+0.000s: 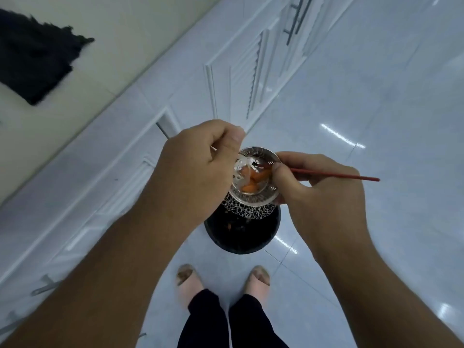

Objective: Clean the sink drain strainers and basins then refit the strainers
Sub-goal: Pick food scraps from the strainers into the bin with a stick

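Left hand (198,169), fingers curled, grips the round metal mesh strainer (253,195); right hand (324,192) pinches a thin red stick (339,175), whose prying may flick orange scraps (251,188) past the black bin (241,239).

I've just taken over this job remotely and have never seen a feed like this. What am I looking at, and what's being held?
There is no machine: one camera on a person's head looks down at their two bare hands. The left hand grips a metal mesh strainer by its rim. The right hand pinches a thin red stick, its tip poking among orange scraps in the strainer. Under it stands a black bin on the white tiled floor, beside white cabinet doors.
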Demonstrator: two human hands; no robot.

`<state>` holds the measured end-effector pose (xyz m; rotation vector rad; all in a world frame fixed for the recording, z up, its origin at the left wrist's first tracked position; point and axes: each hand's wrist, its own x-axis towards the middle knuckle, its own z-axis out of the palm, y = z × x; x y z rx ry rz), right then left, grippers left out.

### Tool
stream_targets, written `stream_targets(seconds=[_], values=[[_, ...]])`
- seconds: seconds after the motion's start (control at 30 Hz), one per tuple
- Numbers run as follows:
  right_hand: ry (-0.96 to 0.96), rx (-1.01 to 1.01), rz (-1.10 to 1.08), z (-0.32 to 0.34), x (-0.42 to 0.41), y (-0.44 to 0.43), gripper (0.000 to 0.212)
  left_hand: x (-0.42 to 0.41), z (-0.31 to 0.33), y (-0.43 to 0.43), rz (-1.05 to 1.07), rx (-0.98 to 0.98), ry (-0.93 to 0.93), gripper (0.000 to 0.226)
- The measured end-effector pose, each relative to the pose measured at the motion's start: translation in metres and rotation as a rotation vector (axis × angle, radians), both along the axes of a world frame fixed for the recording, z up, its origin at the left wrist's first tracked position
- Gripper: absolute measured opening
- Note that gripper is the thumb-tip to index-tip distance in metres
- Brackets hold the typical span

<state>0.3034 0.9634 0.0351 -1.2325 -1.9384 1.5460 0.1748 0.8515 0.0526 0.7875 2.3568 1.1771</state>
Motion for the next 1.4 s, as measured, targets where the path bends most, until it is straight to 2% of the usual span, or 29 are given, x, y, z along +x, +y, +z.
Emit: stream_targets(seconds=[0.1, 0.23, 0.33, 0.47, 0.67, 0.77, 0.83, 0.97, 1.07, 1.17, 1.27, 1.4], values=[[0.001, -0.027, -0.027, -0.016, 0.001, 0.006, 0.013, 0.006, -0.017, 0.004, 0.035, -0.010, 0.013, 0.029], [-0.007, -0.040, -0.028, -0.039, -0.004, 0.013, 0.011, 0.007, -0.044, 0.008, 0.097, -0.102, 0.080, 0.019], [-0.011, -0.072, -0.061, -0.060, -0.007, 0.018, 0.009, 0.002, -0.062, 0.010, 0.130, -0.160, 0.059, 0.016], [-0.022, -0.092, -0.077, -0.079, -0.009, 0.021, 0.010, -0.001, -0.080, 0.012, 0.159, -0.232, 0.029, 0.022], [-0.014, -0.131, -0.110, -0.096, -0.012, 0.017, 0.010, -0.005, -0.094, 0.018, 0.106, -0.202, -0.057, 0.017], [-0.015, -0.149, -0.133, -0.101, -0.013, 0.017, 0.014, -0.010, -0.099, 0.019, 0.054, -0.199, -0.004, 0.016], [-0.034, -0.086, -0.122, -0.102, -0.013, 0.018, 0.017, -0.014, -0.101, 0.019, 0.026, -0.174, 0.069, 0.015], [-0.001, 0.003, -0.133, -0.099, -0.009, 0.022, 0.007, -0.024, -0.105, 0.018, -0.048, -0.136, 0.192, 0.012], [-0.010, 0.060, -0.044, -0.096, -0.005, 0.020, 0.012, -0.033, -0.111, 0.019, -0.131, -0.125, 0.290, 0.011], [0.001, 0.064, 0.023, -0.098, -0.002, 0.014, 0.009, -0.042, -0.117, 0.019, -0.182, -0.096, 0.372, 0.013], [0.015, 0.107, 0.072, -0.103, -0.004, 0.010, 0.018, -0.045, -0.124, 0.020, -0.214, -0.064, 0.431, 0.013], [0.005, 0.156, 0.101, -0.111, -0.011, 0.010, 0.015, -0.041, -0.134, 0.020, -0.221, -0.018, 0.490, 0.012]])
